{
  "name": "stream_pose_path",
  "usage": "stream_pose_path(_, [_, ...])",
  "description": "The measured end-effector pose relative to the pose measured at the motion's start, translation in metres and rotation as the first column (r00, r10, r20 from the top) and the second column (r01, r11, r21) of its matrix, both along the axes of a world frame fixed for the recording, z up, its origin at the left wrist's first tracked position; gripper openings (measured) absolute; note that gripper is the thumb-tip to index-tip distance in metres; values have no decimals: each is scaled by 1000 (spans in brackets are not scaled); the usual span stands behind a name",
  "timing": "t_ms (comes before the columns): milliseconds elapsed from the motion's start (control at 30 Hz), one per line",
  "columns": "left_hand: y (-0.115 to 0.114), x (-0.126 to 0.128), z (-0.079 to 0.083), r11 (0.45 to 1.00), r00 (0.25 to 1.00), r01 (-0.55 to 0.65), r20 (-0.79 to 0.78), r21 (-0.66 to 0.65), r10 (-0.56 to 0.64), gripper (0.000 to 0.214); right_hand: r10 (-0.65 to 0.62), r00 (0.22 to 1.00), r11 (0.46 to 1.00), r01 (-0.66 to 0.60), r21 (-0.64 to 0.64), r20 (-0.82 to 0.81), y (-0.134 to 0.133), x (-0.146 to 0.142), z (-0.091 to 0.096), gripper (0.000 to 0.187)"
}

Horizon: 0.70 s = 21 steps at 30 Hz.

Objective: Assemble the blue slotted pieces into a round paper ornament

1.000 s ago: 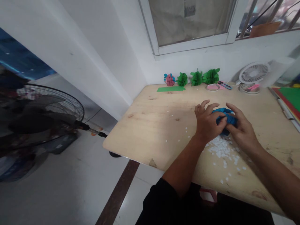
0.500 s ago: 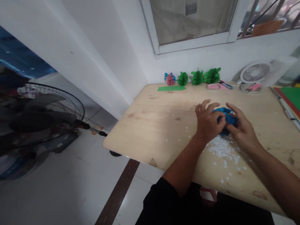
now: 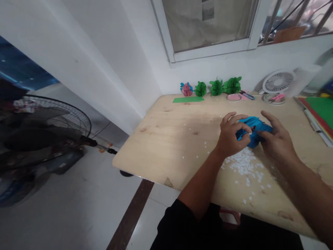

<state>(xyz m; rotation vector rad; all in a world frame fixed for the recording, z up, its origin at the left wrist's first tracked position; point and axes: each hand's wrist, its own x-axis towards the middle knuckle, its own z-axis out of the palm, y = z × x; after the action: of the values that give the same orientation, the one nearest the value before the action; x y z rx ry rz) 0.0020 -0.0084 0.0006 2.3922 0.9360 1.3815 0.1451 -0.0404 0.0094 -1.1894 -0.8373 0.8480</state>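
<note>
Blue paper point(image 3: 257, 125): one, layered, pinched by left hand point(image 3: 230, 137) and right hand point(image 3: 279, 142). Green figures point(image 3: 216, 88): three. Pink figure point(image 3: 187, 90): one.

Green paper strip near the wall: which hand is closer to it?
Left. The left hand is to the right of and nearer the camera than the green paper strip; the right hand, at the blue folded paper, lies farther right.

Right of the frame's centre, the left hand point(image 3: 230, 135) is held with thumb and forefinger curled together; the right hand point(image 3: 280, 144) is turned toward it. Both forearms point(image 3: 201, 177) are angled upward.
</note>
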Motion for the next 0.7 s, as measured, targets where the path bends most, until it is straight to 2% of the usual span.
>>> stream_pose_path(67, [0, -1, 1, 999, 999, 50, 3, -13, -50, 12, -13, 995, 999, 10, -30, -102, 1, 2, 7, 75])
stream_pose_path(200, [-2, -1, 1, 995, 995, 100, 3, -14, -100, 12, -97, 978, 995, 97, -8, -187, 2, 4, 16, 69])
stream_pose_path(433, [-3, 4, -6, 996, 991, -81, -99, 39, 85, 5, -89, 964, 996, 94, 7, -251, -1, 1, 23, 65])
stream_pose_path(700, [2, 4, -19, 988, 968, -131, -203, 86, 146, 19, -71, 951, 996, 54, -66, -302, -4, -1, 23, 73])
